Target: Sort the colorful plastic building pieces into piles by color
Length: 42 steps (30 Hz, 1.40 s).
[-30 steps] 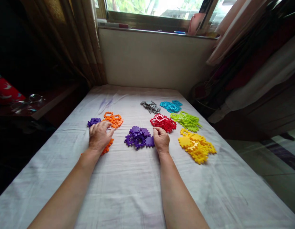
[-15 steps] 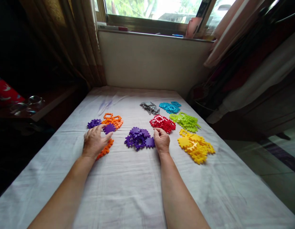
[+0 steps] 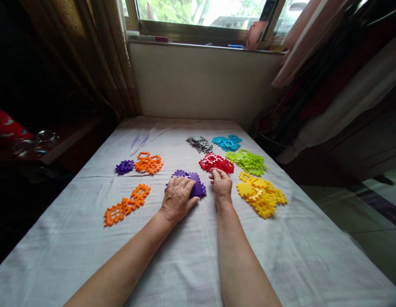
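Observation:
My left hand (image 3: 178, 197) lies over the pile of purple interlocking plastic tiles (image 3: 198, 186). Its fingers reach across the tiles and the thumb is held apart; part of the pile is hidden beneath. To the right of that pile, my right hand (image 3: 222, 185) rests on the sheet with its fingers curled in, and I see nothing in it. Just beyond it is a heap of red tiles (image 3: 216, 163). A smaller purple group (image 3: 124, 166) sits at the left, beside a heap of orange tiles (image 3: 149, 163).
A short row of orange tiles (image 3: 127, 204) lies nearer on the left. Yellow (image 3: 262, 194), green (image 3: 247, 161), blue (image 3: 226, 143) and grey pieces (image 3: 199, 144) form heaps at the right and back. All lie on a pale bedsheet (image 3: 172, 273), with a wall (image 3: 201, 81) behind.
My left hand has moved right, from the orange and purple tiles onto the middle purple pile; the purple tile at its fingers has left that spot. My right hand has shifted slightly right, away from the pile.

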Tool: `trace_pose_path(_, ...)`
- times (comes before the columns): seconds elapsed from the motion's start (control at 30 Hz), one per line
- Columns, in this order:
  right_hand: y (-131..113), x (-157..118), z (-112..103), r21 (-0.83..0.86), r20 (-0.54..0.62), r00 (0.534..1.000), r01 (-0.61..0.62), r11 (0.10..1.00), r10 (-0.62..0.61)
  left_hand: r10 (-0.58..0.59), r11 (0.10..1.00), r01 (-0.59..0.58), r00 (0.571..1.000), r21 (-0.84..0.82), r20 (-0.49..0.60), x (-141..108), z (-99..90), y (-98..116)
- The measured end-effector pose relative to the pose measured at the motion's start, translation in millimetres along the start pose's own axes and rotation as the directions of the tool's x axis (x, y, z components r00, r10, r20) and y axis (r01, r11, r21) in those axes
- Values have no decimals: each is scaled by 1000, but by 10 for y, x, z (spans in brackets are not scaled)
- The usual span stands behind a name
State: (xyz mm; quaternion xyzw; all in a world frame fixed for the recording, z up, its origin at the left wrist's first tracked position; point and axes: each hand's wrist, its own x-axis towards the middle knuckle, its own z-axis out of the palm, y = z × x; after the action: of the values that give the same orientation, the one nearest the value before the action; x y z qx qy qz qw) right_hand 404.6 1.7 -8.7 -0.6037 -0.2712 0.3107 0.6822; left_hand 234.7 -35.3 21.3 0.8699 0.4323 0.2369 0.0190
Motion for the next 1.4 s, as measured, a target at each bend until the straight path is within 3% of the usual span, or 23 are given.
trace_pose_path(0.17, -35, -6, 1, 46, -23, 999, -43, 998, 44, 15, 1000, -14, 999, 18, -41, -16, -110, -204)
trace_pose_path(0.3, -45, -10, 4, 58, -23, 998, -58, 997, 60, -153, 978, 160, 986, 132, -65, -38, -377, -786)
trace_pose_path(0.37, -36, -10, 7, 43, -16, 999, -51, 998, 52, -311, 922, 321, 947, 216, -83, -45, -527, -1174)
trace_pose_path(0.47, -18, -9, 13, 17, -6, 999, -33, 999, 34, -514, 804, 508, 855, 309, -69, -46, -711, -1708)
trace_pose_path(0.6, -8, -6, 15, 7, 7, 1000, -20, 1000, 20, -612, 748, 567, 791, 345, 26, -37, -825, -2118)
trace_pose_path(0.7, -6, -4, 13, 2, 6, 1000, -19, 1000, 19, -627, 746, 557, 773, 366, 100, -60, -844, -2205)
trace_pose_path(0.9, 5, -3, 16, -36, 22, 1000, 3, 999, -2, -579, 750, 531, 815, 394, 2, -199, -863, -2199)
trace_pose_path(1.1, -3, -12, 19, -24, 15, 1000, -7, 1000, 7, -503, 814, 447, 862, 371, 67, -303, -843, -2138)
trace_pose_path(1.4, 37, 17, 8, -44, 32, 999, 19, 999, -17, -460, 792, 401, 888, 460, 18, -367, -858, -1998)
